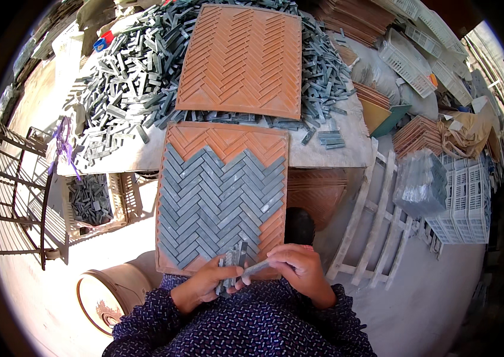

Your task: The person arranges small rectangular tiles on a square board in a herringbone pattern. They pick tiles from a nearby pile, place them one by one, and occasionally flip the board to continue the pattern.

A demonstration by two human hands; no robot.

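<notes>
My left hand (pixel 213 281) is closed around a small stack of grey stone strips (pixel 233 262), above the near edge of an orange moulded tray (pixel 162 250). Between the fingers of my right hand (pixel 299 271) is a single grey stone strip (pixel 258 267), its left end close to the held stack. Grey strips in a herringbone pattern (pixel 216 202) fill most of the tray. Bare orange slots show along its far edge and at the near right corner. The tray leans from the table toward my lap.
A second orange herringbone tray (pixel 240 59), with no strips in it, lies on a heap of loose grey strips (pixel 139 77) on the table. To the left are a crate of strips (pixel 90 199) and a bucket (pixel 112 297). A wooden pallet (pixel 371 220) and white crates (pixel 463 202) stand right.
</notes>
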